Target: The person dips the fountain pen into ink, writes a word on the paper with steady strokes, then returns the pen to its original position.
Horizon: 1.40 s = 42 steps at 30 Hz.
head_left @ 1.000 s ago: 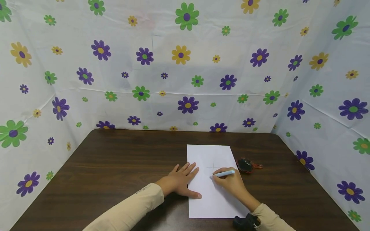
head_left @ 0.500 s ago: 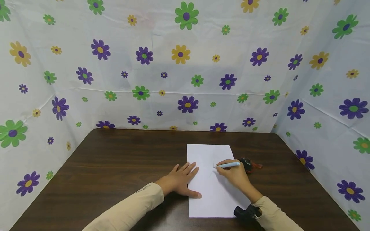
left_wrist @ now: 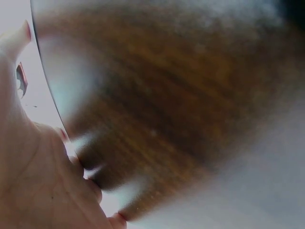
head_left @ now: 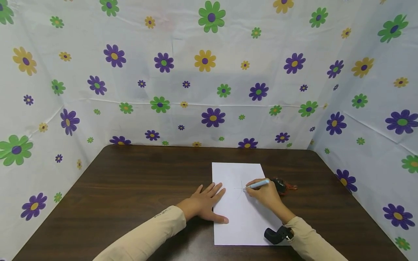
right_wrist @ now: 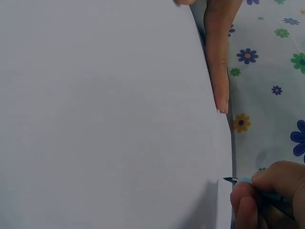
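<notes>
A white sheet of paper (head_left: 235, 232) lies on the table, bearing a faint thin cross (head_left: 241, 184) in its upper half and a faint curved line below it. My left hand (head_left: 205, 206) rests spread on the sheet's left edge, fingers straight and thumb on the paper. In my right hand (head_left: 267, 195) I grip a light blue pen (head_left: 260, 183), its tip at the cross's right side. The right wrist view shows the pen's dark tip (right_wrist: 229, 180) at the paper; whether it touches I cannot tell. The left wrist view shows my palm (left_wrist: 43, 186) beside the sheet's edge.
Right of the sheet sits a small dark rounded thing (head_left: 279, 185) with a reddish tail, partly hidden by my right hand. The brown wooden table (head_left: 147, 174) ends at a white flowered cloth (head_left: 183, 72) behind it. A black wrist device (head_left: 277, 235) hangs over the sheet's lower right.
My right hand has moved up the sheet with the pen, from below the cross to its right side, now partly covering the dark thing. The left hand stays in place.
</notes>
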Available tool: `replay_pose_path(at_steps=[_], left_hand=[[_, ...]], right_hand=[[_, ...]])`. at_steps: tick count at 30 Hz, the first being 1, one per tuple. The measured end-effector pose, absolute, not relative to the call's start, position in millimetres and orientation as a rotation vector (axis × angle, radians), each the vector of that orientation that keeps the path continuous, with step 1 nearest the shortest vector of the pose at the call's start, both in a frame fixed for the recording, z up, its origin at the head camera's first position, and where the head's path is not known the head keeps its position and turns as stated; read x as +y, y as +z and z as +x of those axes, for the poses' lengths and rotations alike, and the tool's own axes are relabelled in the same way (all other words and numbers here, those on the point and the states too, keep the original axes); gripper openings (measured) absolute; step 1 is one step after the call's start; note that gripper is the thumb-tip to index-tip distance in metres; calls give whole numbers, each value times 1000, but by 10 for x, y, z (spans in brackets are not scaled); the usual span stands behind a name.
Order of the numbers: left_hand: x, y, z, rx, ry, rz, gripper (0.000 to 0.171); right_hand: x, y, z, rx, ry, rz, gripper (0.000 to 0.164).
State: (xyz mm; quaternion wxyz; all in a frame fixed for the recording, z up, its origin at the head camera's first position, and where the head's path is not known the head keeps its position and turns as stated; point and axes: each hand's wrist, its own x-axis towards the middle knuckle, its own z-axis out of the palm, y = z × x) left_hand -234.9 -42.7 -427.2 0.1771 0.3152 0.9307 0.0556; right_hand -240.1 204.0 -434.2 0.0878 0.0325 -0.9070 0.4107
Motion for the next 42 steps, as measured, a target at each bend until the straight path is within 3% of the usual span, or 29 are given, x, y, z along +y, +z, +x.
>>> replay_pose_path(at_steps=[42], left_hand=[[-423,-4256,-2332,2641,205,892,102]], right_hand=[[2200,-4351,-2145,-2707,1151,108,4]])
